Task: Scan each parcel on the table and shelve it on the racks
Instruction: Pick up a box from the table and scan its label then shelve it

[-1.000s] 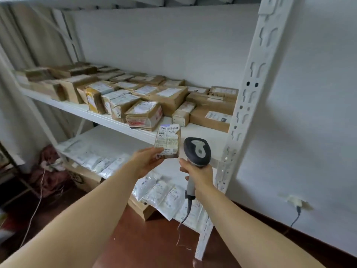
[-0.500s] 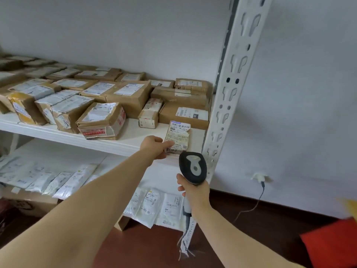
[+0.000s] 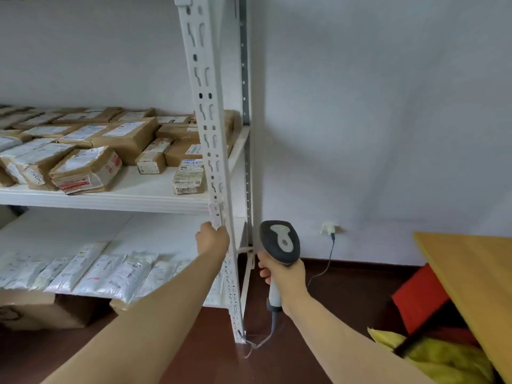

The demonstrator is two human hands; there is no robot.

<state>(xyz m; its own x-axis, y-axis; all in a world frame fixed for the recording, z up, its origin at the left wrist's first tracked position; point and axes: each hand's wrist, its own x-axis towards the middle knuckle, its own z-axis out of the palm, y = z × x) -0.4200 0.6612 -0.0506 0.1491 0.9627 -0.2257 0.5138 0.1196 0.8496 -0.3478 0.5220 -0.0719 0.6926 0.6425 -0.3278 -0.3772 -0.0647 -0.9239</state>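
Observation:
A small brown parcel (image 3: 188, 176) with a white label lies on the white rack's upper shelf (image 3: 133, 195), beside the slotted upright post (image 3: 210, 134). My left hand (image 3: 212, 239) holds nothing; it is below the shelf's front edge, with its fingertips against the post. My right hand (image 3: 282, 275) grips the handle of a grey and black barcode scanner (image 3: 279, 242), held upright to the right of the rack. Several taped brown boxes (image 3: 86, 170) fill the left and back of the same shelf.
White plastic mailer bags (image 3: 91, 270) lie in a row on the lower shelf. Cardboard boxes (image 3: 36, 311) sit on the dark red floor under it. A wooden table edge (image 3: 471, 275) juts in at the right, with a red item (image 3: 418, 295) and yellow bag (image 3: 443, 356) beneath. A wall socket (image 3: 329, 228) has a cable.
My left hand has set the small parcel on the upper shelf, let go and drawn back down to the post. The view has swung right, and the table edge has come into sight.

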